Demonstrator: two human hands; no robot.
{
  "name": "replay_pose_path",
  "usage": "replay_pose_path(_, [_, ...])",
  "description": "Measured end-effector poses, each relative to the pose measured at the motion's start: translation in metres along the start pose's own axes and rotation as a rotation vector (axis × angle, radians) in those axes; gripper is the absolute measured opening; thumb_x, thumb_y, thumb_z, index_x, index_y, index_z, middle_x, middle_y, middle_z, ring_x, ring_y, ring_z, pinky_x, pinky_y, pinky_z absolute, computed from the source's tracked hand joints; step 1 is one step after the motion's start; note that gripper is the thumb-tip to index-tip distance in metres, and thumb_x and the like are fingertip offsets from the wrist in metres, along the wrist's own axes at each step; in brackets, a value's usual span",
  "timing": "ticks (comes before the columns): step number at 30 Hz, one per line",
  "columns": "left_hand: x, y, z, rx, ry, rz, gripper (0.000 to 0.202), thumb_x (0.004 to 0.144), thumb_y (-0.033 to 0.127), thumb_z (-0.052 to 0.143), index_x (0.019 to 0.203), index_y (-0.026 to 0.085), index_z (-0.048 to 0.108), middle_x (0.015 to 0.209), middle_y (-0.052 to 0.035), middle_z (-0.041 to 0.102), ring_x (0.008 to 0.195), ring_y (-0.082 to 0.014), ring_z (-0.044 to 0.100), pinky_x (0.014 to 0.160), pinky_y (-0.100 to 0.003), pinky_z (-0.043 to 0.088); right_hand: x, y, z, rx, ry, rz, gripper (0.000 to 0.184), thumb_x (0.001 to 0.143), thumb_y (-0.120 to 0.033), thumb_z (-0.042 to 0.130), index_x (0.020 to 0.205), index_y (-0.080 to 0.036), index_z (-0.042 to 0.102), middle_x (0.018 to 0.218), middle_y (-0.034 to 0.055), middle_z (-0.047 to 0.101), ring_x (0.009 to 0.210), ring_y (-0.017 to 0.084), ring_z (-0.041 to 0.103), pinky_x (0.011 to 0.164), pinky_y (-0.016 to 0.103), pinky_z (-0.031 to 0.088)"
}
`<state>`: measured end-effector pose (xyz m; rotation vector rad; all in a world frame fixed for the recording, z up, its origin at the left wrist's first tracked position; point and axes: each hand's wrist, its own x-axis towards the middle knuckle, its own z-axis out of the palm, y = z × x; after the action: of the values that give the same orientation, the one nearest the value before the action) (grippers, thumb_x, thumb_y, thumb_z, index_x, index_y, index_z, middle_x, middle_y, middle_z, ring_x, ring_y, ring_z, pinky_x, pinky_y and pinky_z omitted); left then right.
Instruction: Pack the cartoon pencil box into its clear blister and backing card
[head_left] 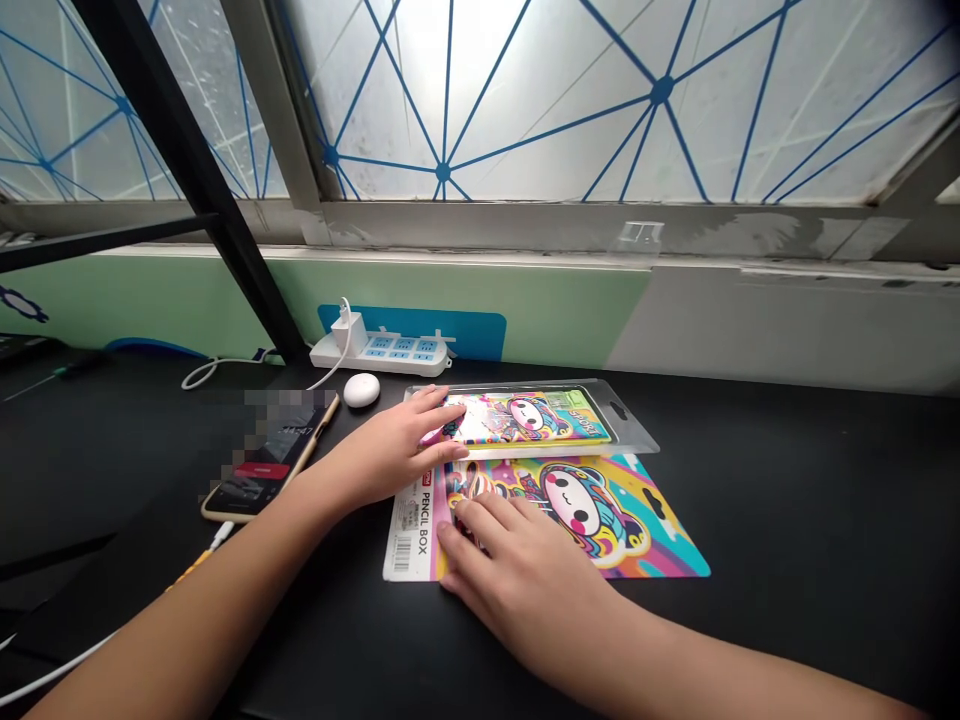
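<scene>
A colourful pencil box [555, 415] with a cartoon panda lies inside a clear plastic blister tray [630, 435] on the black table. In front of it is the printed backing card [664, 540], marked "PENCIL BOX", its far edge close against or under the tray. My left hand [409, 440] rests with spread fingers on the left end of the tray and box. My right hand [517, 570] lies palm down on the card's left half, fingers slightly bent and holding nothing that shows. It hides part of the print.
Left of my left hand lies a phone [262, 470] with a charging cable [221, 535] plugged in. A round white case [361, 390] and a white power strip [382, 352] sit towards the wall. A black metal post [202, 190] slants down at the left.
</scene>
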<state>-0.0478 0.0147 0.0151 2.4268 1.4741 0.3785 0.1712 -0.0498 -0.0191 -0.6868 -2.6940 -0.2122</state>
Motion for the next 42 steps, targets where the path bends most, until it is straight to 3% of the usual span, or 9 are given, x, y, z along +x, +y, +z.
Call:
replay_pose_path(4, [-0.001,-0.003,0.001,0.035,-0.031,0.055,0.081,0.089,0.062,0.069,0.157,0.023,0.045,0.168,-0.0144,0.031,0.157,-0.0325,0.025,0.124,-0.049,0.031,-0.003,-0.001,0.002,-0.010,0.030,-0.031,0.037,0.105,-0.030,0.045,0.121,-0.008,0.070,0.111,0.0162,0.076,0.105,0.032,0.069,0.091,0.046,0.058])
replay_pose_path(8, [-0.002,-0.001,0.001,0.079,0.002,0.069,0.069,0.095,0.052,0.065,0.155,0.023,0.048,0.166,-0.0150,0.036,0.155,-0.0320,0.031,0.122,-0.048,0.036,-0.005,-0.002,-0.002,0.074,-0.041,0.037,0.046,0.104,-0.038,0.046,0.131,-0.007,0.068,0.130,0.0188,0.072,0.121,0.036,0.066,0.105,0.049,0.054])
replay_pose_path(13, [-0.005,0.004,-0.001,0.083,-0.001,0.089,0.060,0.098,0.046,0.061,0.152,0.022,0.051,0.165,-0.0161,0.039,0.153,-0.0330,0.034,0.119,-0.048,0.039,-0.004,0.005,-0.012,0.293,-0.285,0.157,0.067,0.103,-0.046,0.047,0.157,-0.008,0.042,0.163,0.0168,0.037,0.151,0.038,0.035,0.123,0.055,0.034])
replay_pose_path(16, [-0.006,0.004,-0.002,0.081,-0.009,0.090,0.060,0.098,0.045,0.061,0.153,0.023,0.050,0.166,-0.0154,0.037,0.154,-0.0333,0.033,0.120,-0.049,0.039,0.000,0.011,-0.017,0.413,-0.388,0.206,0.072,0.102,-0.048,0.049,0.162,-0.012,0.031,0.169,0.0117,0.021,0.157,0.033,0.020,0.127,0.053,0.023])
replay_pose_path(19, [-0.005,0.002,-0.001,0.096,-0.005,0.098,0.059,0.099,0.043,0.060,0.153,0.022,0.049,0.166,-0.0163,0.036,0.154,-0.0339,0.032,0.120,-0.050,0.038,0.004,0.015,-0.019,0.469,-0.450,0.224,0.076,0.100,-0.050,0.050,0.163,-0.014,0.027,0.170,0.0095,0.015,0.158,0.031,0.013,0.128,0.052,0.019])
replay_pose_path(27, [-0.002,-0.007,-0.001,0.162,0.012,0.133,0.055,0.100,0.026,0.054,0.154,0.019,0.048,0.165,-0.0176,0.038,0.154,-0.0341,0.033,0.122,-0.052,0.036,0.004,0.019,-0.020,0.493,-0.434,0.187,0.075,0.100,-0.051,0.051,0.163,-0.017,0.030,0.170,0.0095,0.020,0.158,0.030,0.014,0.129,0.051,0.017])
replay_pose_path(34, [-0.003,-0.004,-0.002,0.211,0.023,0.097,0.053,0.102,0.030,0.051,0.153,0.018,0.050,0.164,-0.0189,0.040,0.151,-0.0360,0.038,0.119,-0.053,0.040,0.005,0.017,-0.020,0.483,-0.437,0.199,0.074,0.099,-0.049,0.052,0.162,-0.015,0.031,0.170,0.0105,0.020,0.158,0.032,0.015,0.128,0.053,0.017])
replay_pose_path(42, [-0.002,-0.008,-0.003,0.160,0.001,0.078,0.052,0.104,0.033,0.048,0.153,0.018,0.049,0.166,-0.0172,0.035,0.155,-0.0339,0.029,0.122,-0.051,0.036,0.006,0.016,-0.021,0.472,-0.465,0.231,0.074,0.099,-0.048,0.051,0.163,-0.018,0.029,0.170,0.0064,0.017,0.158,0.030,0.015,0.128,0.053,0.017])
